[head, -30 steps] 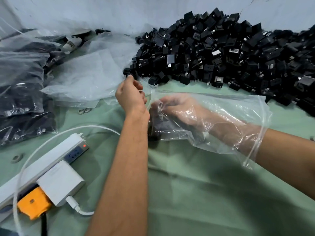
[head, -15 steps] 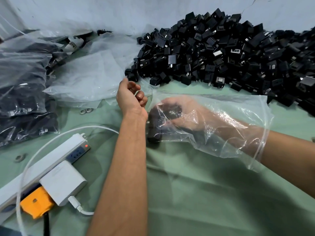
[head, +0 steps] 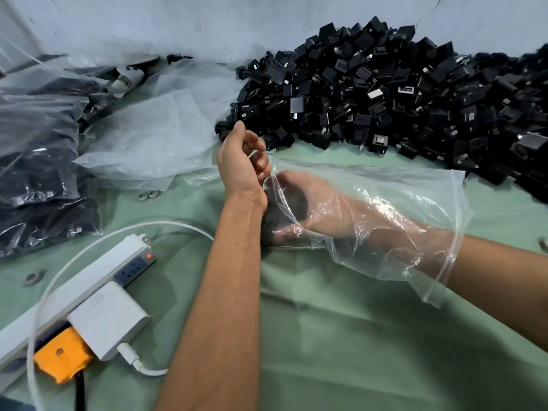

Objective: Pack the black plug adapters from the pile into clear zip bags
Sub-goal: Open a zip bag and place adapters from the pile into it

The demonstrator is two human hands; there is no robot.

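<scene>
Adapters (head: pixel 278 215) in bag (head: pixel 385 203); power strip (head: pixel 89 286) near.

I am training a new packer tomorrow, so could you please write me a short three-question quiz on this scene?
1. True or false: the right hand is inside the clear zip bag.
2. Which hand pinches the bag's closed end? A) left hand B) right hand C) neither
3. Fill in: the pile of black plug adapters lies on a ____ cloth.

Key: 1 true; 2 A; 3 green.
</scene>
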